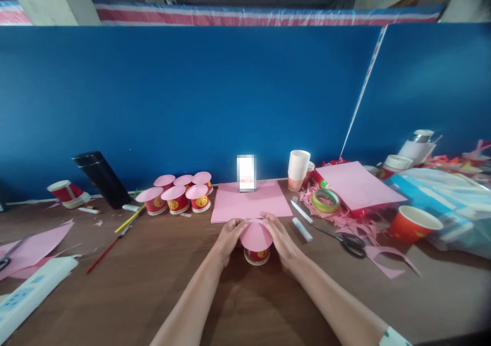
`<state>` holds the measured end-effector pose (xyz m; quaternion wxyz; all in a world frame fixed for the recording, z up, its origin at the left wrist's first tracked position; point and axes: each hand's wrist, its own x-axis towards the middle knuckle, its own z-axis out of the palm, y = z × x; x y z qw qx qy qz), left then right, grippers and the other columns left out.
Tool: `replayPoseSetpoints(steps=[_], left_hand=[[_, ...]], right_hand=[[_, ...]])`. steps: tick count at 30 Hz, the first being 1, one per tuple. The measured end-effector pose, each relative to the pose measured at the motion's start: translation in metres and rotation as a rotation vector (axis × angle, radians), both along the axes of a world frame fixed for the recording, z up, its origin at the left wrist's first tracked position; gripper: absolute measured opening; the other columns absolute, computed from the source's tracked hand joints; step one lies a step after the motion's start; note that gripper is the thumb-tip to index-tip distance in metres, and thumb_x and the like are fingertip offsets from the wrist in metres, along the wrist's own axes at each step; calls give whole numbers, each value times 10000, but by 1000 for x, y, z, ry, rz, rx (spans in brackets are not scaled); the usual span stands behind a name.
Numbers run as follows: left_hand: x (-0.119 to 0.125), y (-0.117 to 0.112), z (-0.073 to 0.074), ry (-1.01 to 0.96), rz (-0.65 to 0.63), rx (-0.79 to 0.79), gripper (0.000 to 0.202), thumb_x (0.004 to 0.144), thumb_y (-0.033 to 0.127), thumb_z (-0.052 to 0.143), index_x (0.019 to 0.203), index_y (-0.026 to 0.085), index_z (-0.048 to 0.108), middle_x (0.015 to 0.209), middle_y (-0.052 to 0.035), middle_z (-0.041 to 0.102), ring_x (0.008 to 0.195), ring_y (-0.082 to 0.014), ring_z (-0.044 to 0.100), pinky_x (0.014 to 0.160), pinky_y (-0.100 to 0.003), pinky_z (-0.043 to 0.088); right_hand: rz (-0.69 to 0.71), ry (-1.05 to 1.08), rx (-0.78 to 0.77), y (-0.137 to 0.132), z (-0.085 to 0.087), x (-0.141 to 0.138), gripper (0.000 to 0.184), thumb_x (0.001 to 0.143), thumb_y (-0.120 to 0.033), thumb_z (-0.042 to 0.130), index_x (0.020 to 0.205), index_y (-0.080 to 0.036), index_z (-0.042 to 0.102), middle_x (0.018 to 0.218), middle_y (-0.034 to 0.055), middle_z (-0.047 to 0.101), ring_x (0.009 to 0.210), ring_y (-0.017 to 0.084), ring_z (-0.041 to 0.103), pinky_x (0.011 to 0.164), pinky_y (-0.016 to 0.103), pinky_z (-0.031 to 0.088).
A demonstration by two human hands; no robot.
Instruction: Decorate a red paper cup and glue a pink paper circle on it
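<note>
A round pink paper disc (256, 236) lies on top of an upside-down red paper cup (257, 257) with a gold emblem, in front of me on the table. My left hand (229, 239) holds the left edge of the disc, thumb and fingers curled at its rim. On the opposite side my right hand (283, 241) grips the right edge, fingers bent over the paper. The undersides of both hands and the upper cup are hidden. Just behind lies a stack of pink paper sheets (230, 203). To the left stand several finished-looking red cups (178, 203) topped with pink discs.
On the right are scissors (353, 245), a glue stick (303, 230), green tape (326, 201), white paper cups (298, 169), an orange cup (414, 226) and pink scraps. A black bottle (102, 177), pencils and a power strip (36, 297) lie left. A blue panel (192, 95) rises behind.
</note>
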<state>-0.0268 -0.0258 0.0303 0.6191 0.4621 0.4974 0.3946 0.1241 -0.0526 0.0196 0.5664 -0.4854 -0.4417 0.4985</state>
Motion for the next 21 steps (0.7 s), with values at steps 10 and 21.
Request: replayPoseSetpoints(steps=[10, 21], left_hand=[[4, 2, -2, 52, -3, 67, 436, 635, 502, 667, 853, 137, 575, 740, -12, 559, 660, -118, 476, 586, -239, 358], [-6, -6, 4, 2, -35, 42, 417, 663, 555, 611, 832, 178, 554, 790, 5, 539, 739, -142, 494, 643, -261, 395]], right_hand=[[-2, 14, -40, -4, 5, -5, 375, 751, -403, 586, 1076, -219, 545, 1020, 26, 602, 1018, 224, 524, 874, 348, 419], [-33, -5, 27, -5, -3, 5, 374, 794, -480, 524, 1058, -220, 579, 1181, 45, 554, 1162, 221, 438, 1012, 363, 313]])
